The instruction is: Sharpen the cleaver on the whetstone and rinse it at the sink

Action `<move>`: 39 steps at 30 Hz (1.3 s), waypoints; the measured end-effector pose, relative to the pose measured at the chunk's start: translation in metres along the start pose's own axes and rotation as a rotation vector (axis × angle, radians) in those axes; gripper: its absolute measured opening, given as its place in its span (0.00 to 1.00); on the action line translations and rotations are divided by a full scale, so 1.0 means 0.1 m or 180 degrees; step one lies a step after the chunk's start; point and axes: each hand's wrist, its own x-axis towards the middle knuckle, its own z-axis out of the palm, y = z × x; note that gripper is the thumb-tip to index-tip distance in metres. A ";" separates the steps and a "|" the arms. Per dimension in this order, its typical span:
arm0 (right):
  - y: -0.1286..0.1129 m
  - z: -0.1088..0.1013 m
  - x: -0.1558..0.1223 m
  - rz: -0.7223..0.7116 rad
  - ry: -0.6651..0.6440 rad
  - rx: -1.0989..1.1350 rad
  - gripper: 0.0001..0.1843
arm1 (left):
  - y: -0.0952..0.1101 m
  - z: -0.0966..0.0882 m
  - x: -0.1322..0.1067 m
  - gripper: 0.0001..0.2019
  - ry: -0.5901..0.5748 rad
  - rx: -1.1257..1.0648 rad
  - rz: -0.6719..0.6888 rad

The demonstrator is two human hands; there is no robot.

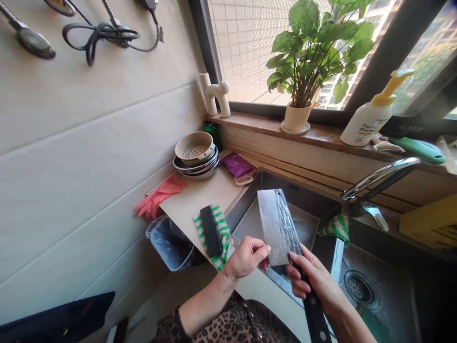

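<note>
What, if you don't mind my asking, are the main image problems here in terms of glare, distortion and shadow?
In the head view, wide-angle distortion slants the wall tiles; sunlight overexposes the window; pale glare washes across the blade of the cleaver; and the right sink basin darkens into shadow toward the lower right corner.

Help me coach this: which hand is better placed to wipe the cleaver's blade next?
Left, probably: the left hand is free of the handle, its fingertips at the blade of the cleaver, while the right hand grips the black handle.
</note>
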 end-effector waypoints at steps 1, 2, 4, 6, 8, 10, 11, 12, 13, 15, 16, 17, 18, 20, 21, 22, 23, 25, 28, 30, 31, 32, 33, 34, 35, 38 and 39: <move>-0.01 0.00 0.01 -0.0012 0.0014 0.0012 0.26 | -0.01 0.02 -0.02 0.28 -0.0033 -0.0032 -0.0033; -0.01 0.00 0.01 -0.0025 0.0024 0.0024 0.26 | -0.02 0.04 -0.05 0.27 -0.0067 -0.0080 -0.0071; -0.03 0.00 0.03 -0.0047 0.0040 0.0055 0.27 | -0.03 0.08 -0.13 0.26 -0.0217 -0.0162 -0.0191; -0.04 -0.01 0.04 -0.0052 0.0067 0.0106 0.27 | -0.04 0.10 -0.19 0.24 -0.0576 -0.0182 -0.0374; -0.04 -0.02 0.05 -0.0035 0.0109 0.0197 0.28 | -0.04 0.08 -0.21 0.24 -0.0896 -0.0226 -0.0517; -0.03 -0.03 0.05 0.0021 0.0137 0.0295 0.28 | -0.04 0.03 -0.18 0.29 -0.0865 -0.0374 -0.0440; -0.03 -0.03 0.05 0.0065 0.0136 0.0328 0.28 | -0.04 0.00 -0.15 0.32 -0.0729 -0.0454 -0.0330; -0.02 -0.03 0.04 0.0105 0.0127 0.0347 0.28 | -0.05 -0.04 -0.10 0.34 -0.0573 -0.0521 -0.0211; -0.02 -0.02 0.03 0.0144 0.0108 0.0351 0.28 | -0.05 -0.07 -0.06 0.35 -0.0462 -0.0570 -0.0111; -0.01 0.00 0.01 0.0202 0.0072 0.0333 0.28 | -0.07 -0.11 0.01 0.36 -0.0378 -0.0644 -0.0032; -0.01 0.01 0.00 0.0222 0.0062 0.0322 0.28 | -0.07 -0.12 0.04 0.36 -0.0387 -0.0679 -0.0052; -0.01 0.02 -0.01 0.0235 0.0054 0.0310 0.28 | -0.08 -0.12 0.06 0.36 -0.0398 -0.0726 -0.0086; -0.01 0.03 -0.01 0.0242 0.0043 0.0299 0.29 | -0.08 -0.11 0.07 0.35 -0.0403 -0.0774 -0.0128; -0.01 0.05 -0.02 0.0235 0.0010 0.0279 0.29 | -0.09 -0.08 0.07 0.34 -0.0369 -0.0869 -0.0215; -0.01 0.05 -0.03 0.0227 -0.0009 0.0275 0.28 | -0.09 -0.07 0.07 0.34 -0.0349 -0.0906 -0.0255; -0.01 0.05 -0.03 0.0223 -0.0028 0.0281 0.28 | -0.10 -0.06 0.07 0.33 -0.0335 -0.0937 -0.0283; -0.01 0.05 -0.04 0.0228 -0.0043 0.0302 0.27 | -0.12 -0.06 0.07 0.33 -0.0337 -0.0962 -0.0298; -0.01 0.03 -0.04 0.0249 -0.0070 0.0407 0.27 | -0.17 -0.07 0.07 0.32 -0.0410 -0.1036 -0.0279; 0.04 -0.05 0.01 0.0244 -0.0209 0.0746 0.26 | -0.27 -0.09 0.09 0.29 -0.0526 -0.1339 -0.0153; 0.16 -0.13 0.11 0.0350 -0.0638 0.1032 0.26 | -0.31 -0.08 0.13 0.27 -0.0358 -0.1657 0.0022; 0.24 -0.17 0.19 0.0432 -0.0940 0.1176 0.27 | -0.31 -0.05 0.15 0.27 -0.0226 -0.1822 0.0117; 0.34 -0.20 0.27 0.0511 -0.1240 0.1307 0.29 | -0.29 -0.01 0.17 0.28 -0.0120 -0.1974 0.0194; 0.43 -0.21 0.36 0.0570 -0.1501 0.1419 0.31 | -0.27 0.03 0.19 0.30 -0.0071 -0.2111 0.0238; 0.53 -0.20 0.44 0.0582 -0.1689 0.1534 0.32 | -0.24 0.09 0.21 0.31 -0.0089 -0.2220 0.0245; 0.62 -0.17 0.50 0.0541 -0.1818 0.1656 0.33 | -0.21 0.14 0.22 0.31 -0.0125 -0.2286 0.0232; 0.77 -0.02 0.59 0.0408 -0.2042 0.1785 0.35 | -0.11 0.26 0.20 0.29 0.0070 -0.2219 0.0174; 0.77 0.02 0.58 0.0399 -0.2062 0.1673 0.35 | -0.08 0.28 0.19 0.28 0.0209 -0.2113 0.0122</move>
